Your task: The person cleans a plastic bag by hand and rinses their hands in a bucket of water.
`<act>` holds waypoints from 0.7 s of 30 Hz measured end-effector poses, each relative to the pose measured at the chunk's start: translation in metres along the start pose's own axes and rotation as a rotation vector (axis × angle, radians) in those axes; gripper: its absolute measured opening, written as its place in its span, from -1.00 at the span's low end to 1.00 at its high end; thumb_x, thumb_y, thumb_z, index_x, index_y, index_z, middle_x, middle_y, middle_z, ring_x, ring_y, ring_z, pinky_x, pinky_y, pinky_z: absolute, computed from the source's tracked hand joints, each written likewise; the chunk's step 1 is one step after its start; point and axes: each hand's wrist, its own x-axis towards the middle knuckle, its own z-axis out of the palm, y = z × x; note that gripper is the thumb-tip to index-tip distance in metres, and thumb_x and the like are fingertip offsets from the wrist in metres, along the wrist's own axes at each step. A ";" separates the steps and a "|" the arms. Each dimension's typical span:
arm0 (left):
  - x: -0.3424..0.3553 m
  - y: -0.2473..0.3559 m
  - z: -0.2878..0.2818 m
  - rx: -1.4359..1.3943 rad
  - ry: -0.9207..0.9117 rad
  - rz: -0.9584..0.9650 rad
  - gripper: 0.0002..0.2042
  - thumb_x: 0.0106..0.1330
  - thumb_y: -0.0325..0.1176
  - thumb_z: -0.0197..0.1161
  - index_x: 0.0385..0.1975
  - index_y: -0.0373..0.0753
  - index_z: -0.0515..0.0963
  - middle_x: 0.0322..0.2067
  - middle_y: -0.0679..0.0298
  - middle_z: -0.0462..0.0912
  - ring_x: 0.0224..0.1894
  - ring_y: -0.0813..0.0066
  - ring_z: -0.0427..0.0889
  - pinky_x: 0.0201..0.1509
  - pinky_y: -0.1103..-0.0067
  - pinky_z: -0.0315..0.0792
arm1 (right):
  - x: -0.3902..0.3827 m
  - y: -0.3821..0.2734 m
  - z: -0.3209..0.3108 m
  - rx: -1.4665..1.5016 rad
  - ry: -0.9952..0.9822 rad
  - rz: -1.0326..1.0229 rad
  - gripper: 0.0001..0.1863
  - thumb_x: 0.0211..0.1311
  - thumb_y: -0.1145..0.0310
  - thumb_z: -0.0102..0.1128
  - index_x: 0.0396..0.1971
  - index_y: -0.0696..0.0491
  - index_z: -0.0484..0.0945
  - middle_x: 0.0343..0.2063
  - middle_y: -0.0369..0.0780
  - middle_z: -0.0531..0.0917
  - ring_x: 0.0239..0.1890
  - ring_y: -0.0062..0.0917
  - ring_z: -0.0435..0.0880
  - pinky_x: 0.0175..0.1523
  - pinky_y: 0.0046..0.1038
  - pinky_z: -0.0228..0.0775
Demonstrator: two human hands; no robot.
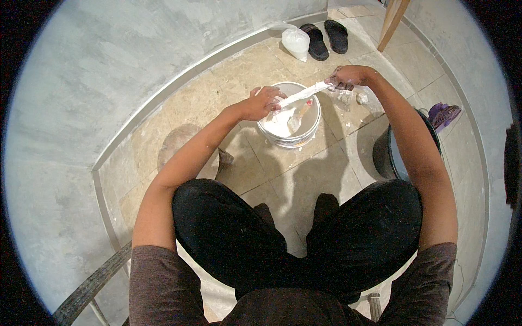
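My left hand (263,103) and my right hand (348,77) each grip one end of a white twisted strip (304,95). It looks wet and coated, and its material is unclear. The strip slants over the top of a white bucket (293,143), its right end higher in view and past the rim. White paste (275,125) lies inside the bucket. A light-coloured tool with a red part (297,120) leans in that paste; its exact kind is unclear. White smears cover the fingers of my right hand.
Whitish lumps (361,98) lie right of the bucket. A dark bucket (384,153) stands partly behind my right forearm, beside a purple object (445,115). Farther back are a plastic bag of white stuff (295,42) and black sandals (317,42). A round brownish object (176,142) sits at left.
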 end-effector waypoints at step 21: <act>0.001 0.000 -0.007 0.030 -0.002 0.114 -0.75 0.30 -0.11 0.10 -0.14 0.06 0.64 0.22 0.30 0.30 0.30 0.23 0.15 0.36 0.24 -0.08 | -0.003 0.009 -0.015 0.027 0.034 0.066 -0.54 0.30 -0.01 -0.02 -0.66 0.03 0.44 -0.76 -0.42 0.29 -0.69 -0.66 0.19 -0.63 -0.48 0.04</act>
